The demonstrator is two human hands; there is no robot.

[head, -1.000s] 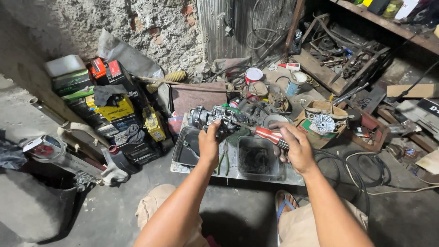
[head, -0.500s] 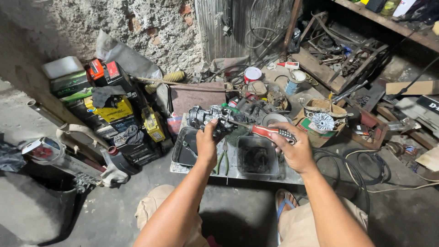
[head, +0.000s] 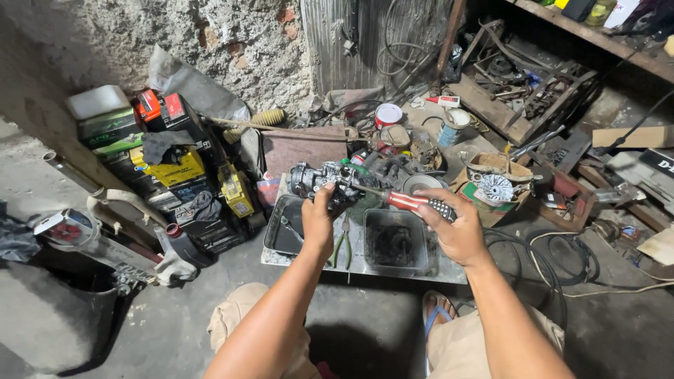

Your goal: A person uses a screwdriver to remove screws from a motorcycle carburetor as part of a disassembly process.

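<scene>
A carburetor worked on with a screwdriver above a cluttered metal surface [head: 449,270], mid-frame.

The grey carburetor [head: 319,181] looks heavy, rigid and oily, best gripped around its body; the left hand [head: 319,221] clasps it from below, while the right hand [head: 460,231] closes on the red-handled screwdriver [head: 414,203], both forearms extended forward.

Light is soft and dim, falling from above and slightly left, brightest on the rough wall [head: 232,42] and the forearms. Deep shadow fills the lower left corner and the floor [head: 365,330] between the knees. No hard glare. Focus is sharp at centre; the wide lens bends and stretches the edges, where detail smears a little
</scene>
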